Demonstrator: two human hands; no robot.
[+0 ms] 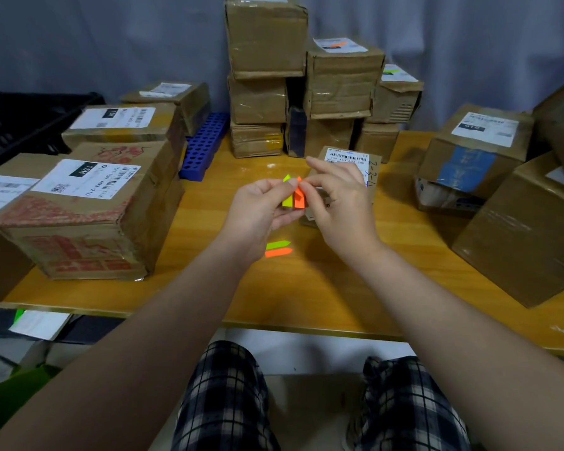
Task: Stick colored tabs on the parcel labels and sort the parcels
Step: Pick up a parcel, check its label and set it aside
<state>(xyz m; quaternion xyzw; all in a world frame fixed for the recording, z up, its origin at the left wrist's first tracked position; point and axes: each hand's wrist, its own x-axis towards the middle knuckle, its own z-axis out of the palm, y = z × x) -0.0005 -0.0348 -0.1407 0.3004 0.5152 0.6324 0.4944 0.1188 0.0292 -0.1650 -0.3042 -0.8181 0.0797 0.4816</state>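
Note:
My left hand [263, 203] holds a small pad of arrow tabs [293, 198], a yellow-green strip beside an orange one, above the middle of the table. My right hand [336, 196] pinches the orange tab at its top end. Just behind my hands lies a small cardboard parcel [370, 164] with a white barcode label [347, 156] and blue handwriting on its top. A second green tab [278, 245] and an orange tab [278, 253] lie flat on the wooden table [306, 288] below my left hand.
Large labelled boxes [88, 203] crowd the left side, with a blue perforated rack [204, 146] behind them. A tall stack of tabbed parcels [306, 76] stands at the back centre. More boxes [476, 151] fill the right. A black crate [20, 125] sits far left.

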